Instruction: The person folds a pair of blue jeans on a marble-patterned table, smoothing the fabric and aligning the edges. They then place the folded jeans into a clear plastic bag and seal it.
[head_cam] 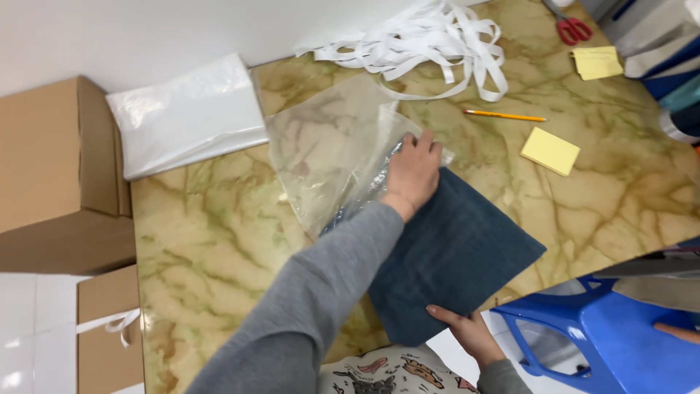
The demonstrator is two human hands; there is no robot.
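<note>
A folded dark blue cloth (459,248) lies on the marble-patterned table (211,241), its near corner over the table's edge. Its far end sits inside the mouth of a clear plastic bag (328,149) that lies flat on the table. My left hand (412,171), in a grey sleeve, rests on the cloth's far end at the bag's opening, fingers curled over the cloth and the plastic. My right hand (467,332) holds the cloth's near edge below the table's rim.
A stack of clear bags (186,117) lies at the table's back left, beside cardboard boxes (51,175). White strips (423,44), a pencil (503,115), yellow note pads (550,151), and red scissors (574,29) lie further back. A blue plastic stool (583,328) stands on the right.
</note>
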